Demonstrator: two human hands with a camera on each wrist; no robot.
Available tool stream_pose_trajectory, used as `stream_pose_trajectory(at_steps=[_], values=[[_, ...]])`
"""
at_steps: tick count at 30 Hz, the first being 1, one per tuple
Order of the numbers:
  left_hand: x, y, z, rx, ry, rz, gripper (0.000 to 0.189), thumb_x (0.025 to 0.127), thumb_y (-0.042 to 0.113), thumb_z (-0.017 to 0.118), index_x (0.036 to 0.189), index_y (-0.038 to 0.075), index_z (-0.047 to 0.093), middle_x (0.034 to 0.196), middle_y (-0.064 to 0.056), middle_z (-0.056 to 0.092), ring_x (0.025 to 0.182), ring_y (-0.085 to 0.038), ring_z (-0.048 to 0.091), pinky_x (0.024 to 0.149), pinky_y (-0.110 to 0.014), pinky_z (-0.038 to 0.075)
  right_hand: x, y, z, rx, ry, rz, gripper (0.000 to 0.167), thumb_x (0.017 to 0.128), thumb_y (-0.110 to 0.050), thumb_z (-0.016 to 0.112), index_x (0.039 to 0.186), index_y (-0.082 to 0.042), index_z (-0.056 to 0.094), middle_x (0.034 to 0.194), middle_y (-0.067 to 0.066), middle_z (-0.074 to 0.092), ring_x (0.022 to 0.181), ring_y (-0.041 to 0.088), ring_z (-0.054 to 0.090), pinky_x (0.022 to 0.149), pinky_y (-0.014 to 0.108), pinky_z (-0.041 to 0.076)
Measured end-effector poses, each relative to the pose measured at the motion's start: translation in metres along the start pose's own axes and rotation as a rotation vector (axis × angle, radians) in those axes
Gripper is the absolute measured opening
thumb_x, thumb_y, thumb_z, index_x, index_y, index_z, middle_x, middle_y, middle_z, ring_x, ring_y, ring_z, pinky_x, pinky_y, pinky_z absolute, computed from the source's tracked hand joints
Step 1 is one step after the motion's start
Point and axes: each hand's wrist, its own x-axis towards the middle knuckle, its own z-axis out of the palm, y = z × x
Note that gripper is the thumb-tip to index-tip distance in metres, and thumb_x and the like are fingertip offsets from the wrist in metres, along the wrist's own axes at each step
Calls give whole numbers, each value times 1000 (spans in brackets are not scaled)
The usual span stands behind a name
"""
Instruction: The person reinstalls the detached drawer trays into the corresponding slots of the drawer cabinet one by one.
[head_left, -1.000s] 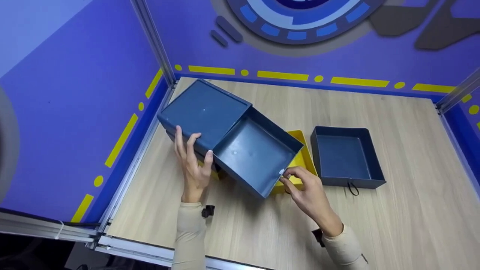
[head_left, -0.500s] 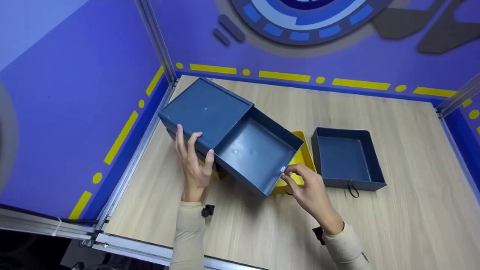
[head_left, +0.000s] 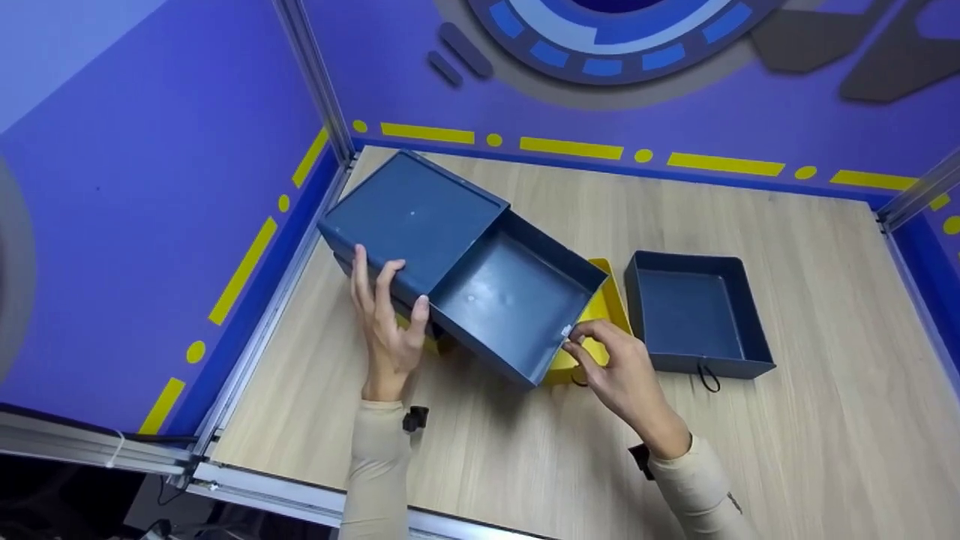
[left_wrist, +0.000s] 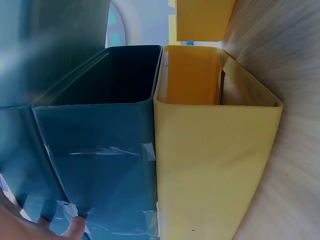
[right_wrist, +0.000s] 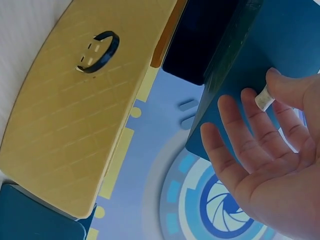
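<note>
A dark blue stacked drawer unit (head_left: 412, 214) stands at an angle on the table. Its top blue drawer (head_left: 510, 296) is pulled far out, with a bare interior. Below it, the left wrist view shows a hollow blue case (left_wrist: 100, 165) and a yellow case (left_wrist: 215, 165). My left hand (head_left: 390, 349) rests against the unit's near side, fingers spread along the top edge. At the drawer's front, my right hand (head_left: 622, 379) pinches a small white pull tab (right_wrist: 264, 99) between thumb and fingers; its other fingers are loosely extended.
A yellow drawer (head_left: 600, 311) with a black loop (right_wrist: 112, 52) lies partly under the pulled-out drawer. Right of it sits a loose dark blue drawer (head_left: 690, 311), its black loop (head_left: 707, 377) facing forward. Blue-purple panels (head_left: 187, 187) border the wooden table (head_left: 825, 375).
The top drawer has slid slightly back toward the unit, my right hand still pinching its tab. My left hand stays in place. The head view has shifted a little.
</note>
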Motion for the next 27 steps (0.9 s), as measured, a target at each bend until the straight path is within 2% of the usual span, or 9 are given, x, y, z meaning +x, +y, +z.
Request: stream_pose_trajectory(at_steps=[5,8,12,19,27], values=[[0,1,-3,8,-14,-18,55,92,45,61,139,17,63,177,-19,21,163,-39,19,127,-73,15,4,-2,-1,-18,-25,-2,12,93,-6,82,99,-13,74,94,-5,74,88,9,68,83,34,60],[1,2,-6,9,-26,-20,55,92,45,63,140,18,64,177,-18,22,163,-39,20,126,-73,16,6,-3,-2,-18,-34,-1,12,94,-7,82,100,-14,75,94,-7,73,89,8,67,83,32,59],[3,5,-10,0,-51,-32,54,93,43,66,142,19,64,178,-17,21,163,-41,19,126,-74,16,9,-5,-2,-10,-45,-7,11,95,-8,81,101,-14,74,95,-7,73,90,8,68,84,33,59],[-1,17,-22,23,-136,-118,56,96,35,71,150,23,60,180,-11,16,163,-41,22,123,-76,24,11,-6,0,-1,-55,-17,11,95,-7,80,101,-14,74,95,-7,74,90,8,68,85,32,60],[2,23,-27,41,-178,-135,57,100,35,72,154,26,58,180,-7,16,163,-38,27,121,-72,33,16,-7,0,-11,-46,-47,11,94,-7,81,101,-13,74,95,-5,74,89,9,69,83,33,60]])
